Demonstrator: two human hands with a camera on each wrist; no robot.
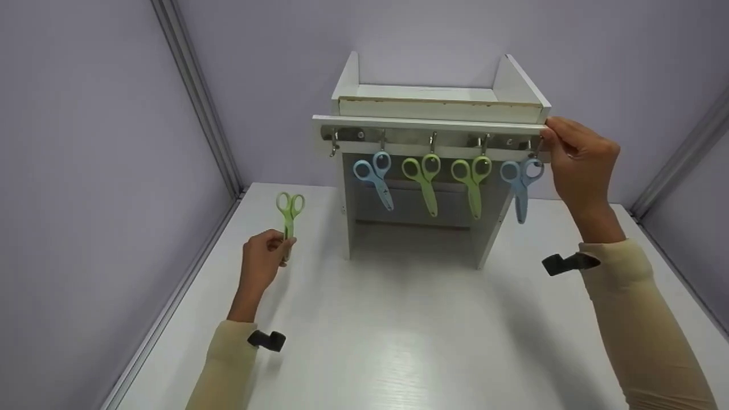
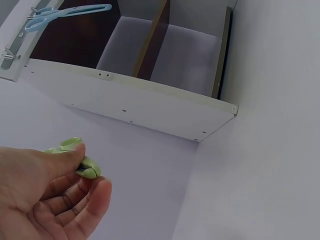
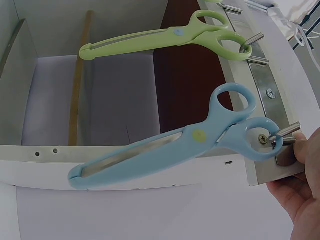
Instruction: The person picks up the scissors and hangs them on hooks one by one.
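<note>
My left hand [image 1: 283, 249] grips a green pair of scissors [image 1: 290, 212] by the blades, handles up, above the white table [image 1: 398, 324] left of the white shelf unit [image 1: 435, 102]. In the left wrist view the thumb and fingers [image 2: 70, 162] pinch the green scissors' tip [image 2: 85, 169]. My right hand [image 1: 553, 132] holds the right end of the hook rail [image 1: 433, 136], its fingertip [image 3: 302, 150] against the last hook [image 3: 286, 133]. On that hook hangs a blue pair of scissors [image 1: 520, 185] [image 3: 195, 147].
Three more scissors hang from the rail: a blue pair [image 1: 373, 175] and two green pairs [image 1: 424, 181] [image 1: 472, 181]. The leftmost hook [image 1: 334, 147] is bare. Grey walls close in on both sides. Open table lies in front of the unit.
</note>
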